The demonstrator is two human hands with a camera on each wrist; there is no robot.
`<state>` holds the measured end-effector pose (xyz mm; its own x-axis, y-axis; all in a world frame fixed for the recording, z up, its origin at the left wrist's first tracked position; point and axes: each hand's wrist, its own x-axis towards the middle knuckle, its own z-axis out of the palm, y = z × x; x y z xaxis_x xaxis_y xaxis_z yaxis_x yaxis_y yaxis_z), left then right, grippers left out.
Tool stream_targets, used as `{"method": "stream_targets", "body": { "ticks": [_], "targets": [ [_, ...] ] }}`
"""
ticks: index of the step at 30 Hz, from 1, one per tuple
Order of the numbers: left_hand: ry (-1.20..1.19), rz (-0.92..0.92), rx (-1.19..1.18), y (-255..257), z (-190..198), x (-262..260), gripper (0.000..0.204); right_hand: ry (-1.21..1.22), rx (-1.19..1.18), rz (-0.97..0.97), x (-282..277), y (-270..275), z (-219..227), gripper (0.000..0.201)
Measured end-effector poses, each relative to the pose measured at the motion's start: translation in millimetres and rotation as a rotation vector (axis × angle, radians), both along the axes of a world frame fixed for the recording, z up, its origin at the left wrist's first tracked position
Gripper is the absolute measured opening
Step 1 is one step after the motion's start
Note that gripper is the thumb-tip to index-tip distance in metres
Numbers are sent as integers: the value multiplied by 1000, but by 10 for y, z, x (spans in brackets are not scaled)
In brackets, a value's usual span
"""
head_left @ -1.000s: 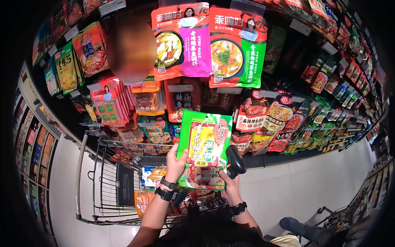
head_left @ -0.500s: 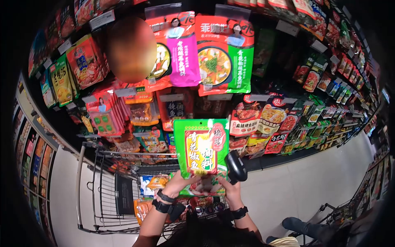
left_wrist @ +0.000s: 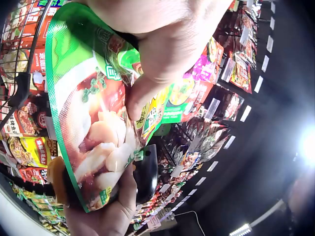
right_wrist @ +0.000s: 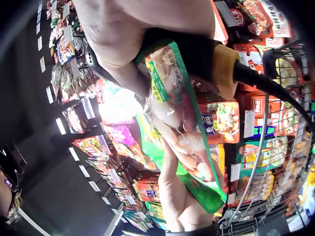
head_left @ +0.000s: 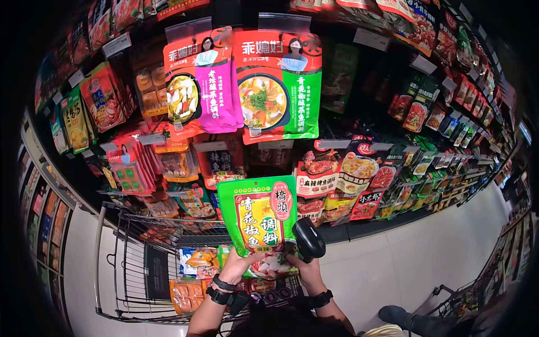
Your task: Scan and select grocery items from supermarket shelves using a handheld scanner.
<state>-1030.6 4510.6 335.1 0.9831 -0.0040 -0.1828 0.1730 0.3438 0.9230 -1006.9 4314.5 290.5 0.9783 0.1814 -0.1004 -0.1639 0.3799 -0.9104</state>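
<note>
A green packet (head_left: 263, 216) with a yellow and red label is held upright in front of the body, its front facing up toward the head. My left hand (head_left: 238, 268) pinches its lower left part, thumb on the front. At the lower right corner my right hand (head_left: 307, 272) pinches it, with a black rounded device (head_left: 309, 238) at the same hand. The left wrist view shows the left thumb pressed on the packet (left_wrist: 106, 142) and the right hand (left_wrist: 106, 214) below. Seen from the right wrist, a cable (right_wrist: 263, 81) runs from the device's yellow part.
A wire shopping cart (head_left: 135, 253) holds several packets (head_left: 188, 295). Behind it stand shelves of hanging packets, among them a red and green one (head_left: 278, 84). Pale floor (head_left: 365, 261) lies to the right, with another person's shoe (head_left: 393, 315) at the lower right.
The left hand has slid from the packet's left side down to its lower part. In the head view the packet has moved down and left, while the shelf packets have shifted the same way.
</note>
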Motion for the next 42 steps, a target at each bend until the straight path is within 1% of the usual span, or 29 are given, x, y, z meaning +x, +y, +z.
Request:
{"method": "stream_targets", "body": {
  "ticks": [3,5,6,7,8,9,10,12,15,17,19,20,21,23,24,25,27,28,29,30,31,32,34,35,36,37,39,41,42],
  "targets": [
    [-34,15,38,-108,70,53,38,12,61,-19,48,-84,150,57],
    [11,25,65,-137,13,93,35,-33,69,-43,117,-181,47,54],
    [-14,32,-19,-153,-68,115,32,48,85,-39,100,-198,218,43],
    [-58,7,23,-159,-29,118,31,14,33,-146,118,-160,179,44],
    [12,-1,-59,-195,-9,-1,30,67,60,-116,-10,-242,169,44],
    [18,-26,-125,-169,46,152,30,59,108,-103,119,-248,250,44],
    [19,-26,-125,-197,70,206,30,51,162,-127,132,-273,331,42],
    [80,4,-123,-118,45,176,31,47,235,-176,77,-180,337,39],
    [104,-30,-121,-35,104,148,33,42,235,-173,26,-101,344,46],
    [148,-40,-156,48,143,75,35,41,212,-137,28,-70,222,46],
    [188,-21,-254,151,65,-2,34,89,174,-139,-44,63,237,45],
    [198,-3,-194,160,26,-1,33,113,185,-147,-57,80,285,40],
    [201,-15,-196,198,-25,-40,33,114,182,-160,-88,109,219,40],
    [266,-53,-307,340,-167,-190,35,152,149,-66,-180,171,22,34],
    [311,-40,-300,422,-317,-266,33,183,150,-60,-254,227,-2,30],
    [289,11,-334,523,-523,-429,33,205,101,-25,-405,301,-127,30],
    [372,-8,-277,648,-641,-560,35,198,15,41,-475,292,-313,33],
    [375,13,-264,733,-722,-694,36,134,-79,34,-615,340,-368,38],
    [369,35,-249,762,-722,-774,37,194,-48,44,-612,359,-382,41],
    [387,72,-246,788,-692,-899,37,184,-51,117,-639,359,-377,39],
    [414,88,-437,823,-709,-1095,36,178,-56,200,-683,380,-317,37],
    [406,97,-417,868,-845,-1150,35,178,-56,200,-680,380,-402,37],
    [401,116,-394,908,-1042,-1319,35,234,-229,357,-678,388,-605,44],
    [393,162,-376,912,-1099,-1405,34,234,-229,357,-676,428,-661,44],
    [387,196,-356,892,-1076,-1409,34,258,-236,389,-670,484,-672,45],
    [457,225,-376,842,-956,-1453,35,292,-245,396,-704,416,-678,46],
    [385,239,-359,843,-1001,-1493,35,293,-237,382,-694,427,-637,45],
    [397,238,-369,818,-1028,-1495,35,240,-97,393,-680,415,-561,44],
    [407,246,-382,793,-1043,-1483,35,258,-110,385,-670,376,-431,40]
  ]
}}
